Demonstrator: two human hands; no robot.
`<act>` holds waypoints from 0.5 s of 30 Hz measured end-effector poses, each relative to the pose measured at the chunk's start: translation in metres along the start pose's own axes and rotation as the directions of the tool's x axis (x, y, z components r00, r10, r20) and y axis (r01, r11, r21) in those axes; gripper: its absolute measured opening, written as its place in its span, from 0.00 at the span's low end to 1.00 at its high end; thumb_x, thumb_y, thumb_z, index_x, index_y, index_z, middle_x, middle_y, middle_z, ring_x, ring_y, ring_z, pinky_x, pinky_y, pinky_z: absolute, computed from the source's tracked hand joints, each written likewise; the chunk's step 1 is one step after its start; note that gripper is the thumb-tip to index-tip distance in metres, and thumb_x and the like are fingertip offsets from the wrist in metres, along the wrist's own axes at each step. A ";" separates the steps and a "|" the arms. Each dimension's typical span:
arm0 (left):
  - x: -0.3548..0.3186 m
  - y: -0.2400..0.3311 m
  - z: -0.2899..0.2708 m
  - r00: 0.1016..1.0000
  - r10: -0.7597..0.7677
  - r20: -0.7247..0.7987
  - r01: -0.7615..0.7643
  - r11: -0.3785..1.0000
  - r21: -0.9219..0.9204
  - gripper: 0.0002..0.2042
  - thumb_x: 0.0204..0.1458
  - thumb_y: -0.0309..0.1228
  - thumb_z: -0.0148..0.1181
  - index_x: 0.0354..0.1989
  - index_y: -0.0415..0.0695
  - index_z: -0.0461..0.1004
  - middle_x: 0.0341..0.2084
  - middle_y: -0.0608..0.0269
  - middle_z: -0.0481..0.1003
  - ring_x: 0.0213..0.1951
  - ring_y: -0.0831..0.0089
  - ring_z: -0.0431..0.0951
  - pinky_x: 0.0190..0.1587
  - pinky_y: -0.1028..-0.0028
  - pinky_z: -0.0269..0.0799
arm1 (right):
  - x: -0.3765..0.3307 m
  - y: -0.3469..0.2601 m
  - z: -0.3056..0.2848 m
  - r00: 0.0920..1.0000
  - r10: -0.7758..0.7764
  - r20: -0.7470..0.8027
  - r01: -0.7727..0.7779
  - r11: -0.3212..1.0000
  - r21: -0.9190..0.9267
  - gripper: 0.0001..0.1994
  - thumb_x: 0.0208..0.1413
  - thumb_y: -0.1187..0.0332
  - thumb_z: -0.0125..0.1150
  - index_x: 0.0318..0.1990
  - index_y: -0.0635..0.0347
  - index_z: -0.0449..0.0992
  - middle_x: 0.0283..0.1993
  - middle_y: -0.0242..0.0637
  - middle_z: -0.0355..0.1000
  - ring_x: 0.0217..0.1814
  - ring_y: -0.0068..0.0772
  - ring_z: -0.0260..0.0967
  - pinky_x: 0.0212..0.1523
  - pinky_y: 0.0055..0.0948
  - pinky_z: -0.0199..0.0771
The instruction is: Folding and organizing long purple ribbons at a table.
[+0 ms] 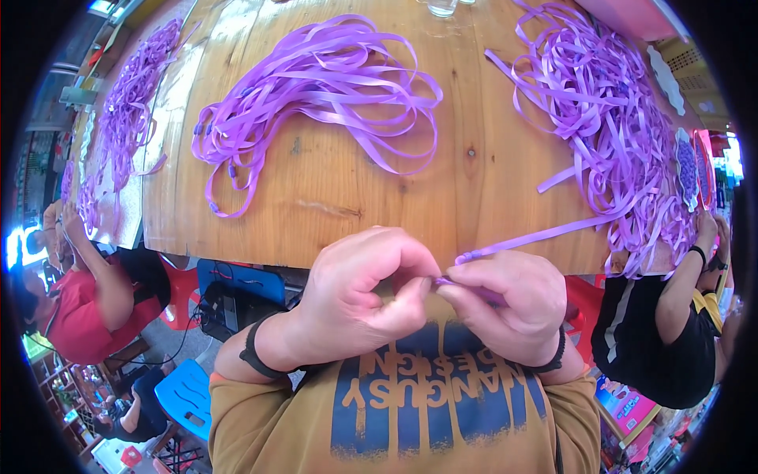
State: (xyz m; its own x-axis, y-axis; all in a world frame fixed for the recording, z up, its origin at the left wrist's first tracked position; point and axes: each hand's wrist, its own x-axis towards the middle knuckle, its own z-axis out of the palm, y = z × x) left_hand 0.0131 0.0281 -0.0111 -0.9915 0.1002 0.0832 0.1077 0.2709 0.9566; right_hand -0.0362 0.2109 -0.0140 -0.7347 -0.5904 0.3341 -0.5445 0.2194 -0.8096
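Observation:
Close to my chest, just off the table's near edge, both hands meet at one purple lanyard strap (537,235). My left hand (359,294) is closed in a pinch, thumb and forefinger at a small dark purple piece by the strap's end. The thumb and fingers of my right hand (509,300) grip the strap beside it, and a short length shows under them. From there the strap runs right to a tangled pile of purple straps (608,134). What exactly sits between the left fingertips is mostly hidden.
A looped bundle of purple lanyards (316,87) lies mid-table on the wooden table (316,213). Another purple heap (130,103) is at far left. People sit at left (95,308) and right (655,316). A glass (442,7) stands at the far edge; a blue stool (185,395) is behind left.

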 end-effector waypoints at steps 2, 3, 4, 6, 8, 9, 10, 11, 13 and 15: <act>-0.003 -0.002 -0.004 1.000 0.013 -0.012 -0.013 0.999 0.036 0.06 0.37 0.15 0.54 0.26 0.37 0.70 0.21 0.61 0.71 0.23 0.74 0.71 0.26 0.77 0.64 | 0.000 -0.001 0.000 0.999 0.049 0.016 -0.049 0.999 0.005 0.09 0.35 0.77 0.67 0.27 0.59 0.75 0.22 0.35 0.70 0.19 0.32 0.66 0.25 0.26 0.68; -0.004 -0.004 -0.005 0.999 0.026 -0.019 -0.025 0.997 0.071 0.07 0.37 0.15 0.55 0.25 0.37 0.70 0.21 0.61 0.71 0.23 0.73 0.70 0.26 0.77 0.64 | 0.000 0.000 -0.001 0.999 0.036 0.033 -0.037 0.999 0.015 0.08 0.36 0.77 0.66 0.27 0.59 0.75 0.21 0.35 0.70 0.19 0.32 0.66 0.26 0.27 0.69; -0.003 -0.005 -0.005 0.999 0.027 -0.018 -0.026 0.997 0.069 0.07 0.37 0.15 0.55 0.25 0.37 0.70 0.21 0.61 0.71 0.23 0.73 0.70 0.26 0.77 0.64 | -0.001 0.000 -0.002 0.998 0.023 0.051 -0.025 0.999 0.026 0.07 0.37 0.77 0.66 0.26 0.59 0.75 0.21 0.35 0.69 0.19 0.32 0.66 0.27 0.28 0.70; -0.003 -0.006 -0.005 0.990 0.135 -0.034 -0.129 0.980 0.154 0.08 0.34 0.14 0.55 0.25 0.38 0.70 0.20 0.62 0.71 0.22 0.71 0.70 0.25 0.76 0.63 | -0.003 0.000 0.000 0.999 0.017 0.047 -0.018 0.999 0.030 0.07 0.37 0.78 0.65 0.26 0.59 0.75 0.21 0.35 0.69 0.19 0.33 0.66 0.28 0.28 0.71; -0.005 -0.005 -0.007 0.990 0.141 -0.028 -0.134 0.976 0.171 0.09 0.34 0.14 0.56 0.25 0.39 0.70 0.21 0.62 0.71 0.22 0.70 0.70 0.26 0.75 0.64 | -0.004 -0.001 0.001 0.999 0.009 0.043 -0.010 0.999 0.036 0.06 0.38 0.78 0.65 0.26 0.59 0.75 0.20 0.35 0.68 0.18 0.33 0.65 0.29 0.29 0.72; -0.005 -0.005 -0.007 0.989 0.146 -0.023 -0.139 0.972 0.187 0.10 0.33 0.14 0.56 0.26 0.39 0.71 0.21 0.62 0.71 0.23 0.68 0.70 0.27 0.74 0.64 | -0.003 -0.001 0.000 0.999 0.007 0.047 -0.008 0.999 0.037 0.06 0.38 0.78 0.64 0.26 0.59 0.75 0.20 0.35 0.68 0.18 0.33 0.65 0.28 0.28 0.71; -0.005 -0.005 -0.008 0.989 0.147 -0.023 -0.140 0.972 0.187 0.10 0.33 0.14 0.56 0.26 0.39 0.71 0.21 0.62 0.71 0.23 0.68 0.70 0.27 0.74 0.64 | -0.003 -0.001 0.000 0.999 0.004 0.050 -0.006 0.999 0.038 0.06 0.38 0.78 0.64 0.26 0.58 0.75 0.20 0.34 0.68 0.18 0.33 0.65 0.27 0.28 0.70; -0.004 -0.006 -0.010 0.978 0.205 -0.030 -0.191 0.947 0.259 0.10 0.33 0.15 0.56 0.26 0.40 0.71 0.21 0.62 0.71 0.24 0.67 0.71 0.30 0.73 0.64 | -0.003 -0.002 0.000 0.999 0.004 0.050 -0.006 0.999 0.037 0.06 0.38 0.78 0.64 0.26 0.58 0.75 0.20 0.34 0.68 0.18 0.33 0.65 0.27 0.28 0.70; -0.002 -0.002 -0.011 0.964 0.264 -0.033 -0.239 0.913 0.330 0.10 0.32 0.16 0.56 0.27 0.40 0.72 0.21 0.63 0.71 0.25 0.67 0.71 0.33 0.71 0.65 | -0.002 -0.003 -0.001 0.998 0.007 0.062 -0.010 0.999 0.042 0.06 0.38 0.78 0.64 0.26 0.58 0.75 0.19 0.34 0.67 0.17 0.33 0.64 0.23 0.28 0.66; 0.001 0.006 -0.009 0.958 0.284 -0.050 -0.247 0.898 0.363 0.11 0.32 0.18 0.55 0.28 0.41 0.73 0.22 0.64 0.72 0.26 0.68 0.71 0.40 0.67 0.64 | -0.001 -0.002 0.002 0.998 -0.010 0.055 0.006 0.998 0.064 0.06 0.38 0.78 0.64 0.26 0.58 0.75 0.18 0.34 0.66 0.17 0.33 0.63 0.20 0.28 0.64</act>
State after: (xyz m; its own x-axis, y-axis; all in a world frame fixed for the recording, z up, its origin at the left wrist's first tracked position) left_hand 0.0125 0.0215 -0.0029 -0.9225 0.1251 0.3651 0.3686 0.5661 0.7374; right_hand -0.0333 0.2099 -0.0137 -0.7059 -0.6345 0.3149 -0.5219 0.1653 -0.8369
